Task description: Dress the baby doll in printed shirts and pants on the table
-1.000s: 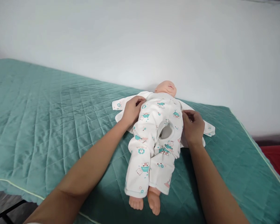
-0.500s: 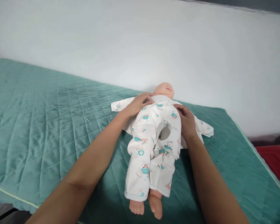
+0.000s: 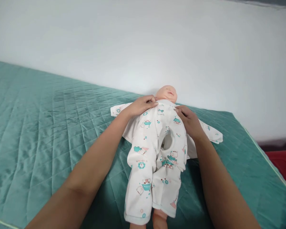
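Both arms are bare and reach forward, coming closer to each other toward the hands. The left arm (image 3: 92, 171) enters from the lower left and is almost straight. The left hand (image 3: 140, 107) is palm down, its fingers (image 3: 152, 102) bent and pointing to the right. The right arm (image 3: 216, 184) enters from the lower right. The right hand (image 3: 190, 121) is also palm down, its fingers (image 3: 180, 109) lightly curled and pointing up and to the left. The two hands are near but apart. Whether the fingertips pinch anything cannot be told.
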The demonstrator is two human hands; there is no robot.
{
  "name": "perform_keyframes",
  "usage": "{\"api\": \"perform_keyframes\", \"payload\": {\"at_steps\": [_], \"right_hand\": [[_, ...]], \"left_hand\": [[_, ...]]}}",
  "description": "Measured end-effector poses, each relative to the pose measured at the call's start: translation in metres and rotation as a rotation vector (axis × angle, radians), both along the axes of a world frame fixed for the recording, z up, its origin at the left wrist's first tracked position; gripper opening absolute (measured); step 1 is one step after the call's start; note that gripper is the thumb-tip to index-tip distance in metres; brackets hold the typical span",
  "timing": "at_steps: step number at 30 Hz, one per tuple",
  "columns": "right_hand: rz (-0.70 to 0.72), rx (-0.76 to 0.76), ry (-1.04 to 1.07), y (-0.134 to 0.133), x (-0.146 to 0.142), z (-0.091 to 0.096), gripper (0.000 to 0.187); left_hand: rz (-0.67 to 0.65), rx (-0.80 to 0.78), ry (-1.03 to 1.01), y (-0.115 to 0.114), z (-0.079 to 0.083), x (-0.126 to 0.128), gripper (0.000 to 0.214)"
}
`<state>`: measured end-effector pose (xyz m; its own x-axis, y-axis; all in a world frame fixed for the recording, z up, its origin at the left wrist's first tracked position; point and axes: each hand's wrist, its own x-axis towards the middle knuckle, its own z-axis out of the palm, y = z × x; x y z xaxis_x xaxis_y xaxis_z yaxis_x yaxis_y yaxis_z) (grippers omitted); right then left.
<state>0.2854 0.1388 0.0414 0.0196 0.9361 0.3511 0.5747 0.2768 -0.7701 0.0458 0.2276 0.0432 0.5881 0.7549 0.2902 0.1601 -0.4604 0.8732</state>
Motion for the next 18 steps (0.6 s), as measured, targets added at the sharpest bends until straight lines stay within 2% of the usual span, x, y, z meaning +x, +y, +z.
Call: {"api": "perform_keyframes", "payload": {"at_steps": [5,10,12,15,18], "right_hand": [[-0.293,-0.052,-0.106,0.018,-0.007,0.003,0.04],[-0.381,-0.068,-0.062,0.029,-0.01,0.0,0.042],[-0.399,-0.019,-0.063,0.03,-0.007,-0.005,0.039],[-0.368,0.102,-0.103,0.029,-0.002,-0.014,0.022],[-0.24,0.205,-0.115,0.024,0.003,-0.02,0.017]], "left_hand": [[0.219,0.089,0.058,0.011,-0.003,0.017,0.025],[0.377,0.118,0.126,0.021,-0.007,0.03,0.025],[0.389,0.113,0.139,0.022,-0.009,0.032,0.022],[0.315,0.122,0.073,0.021,-0.012,0.031,0.005],[0.242,0.199,0.034,0.016,-0.016,0.026,0.016]]}}
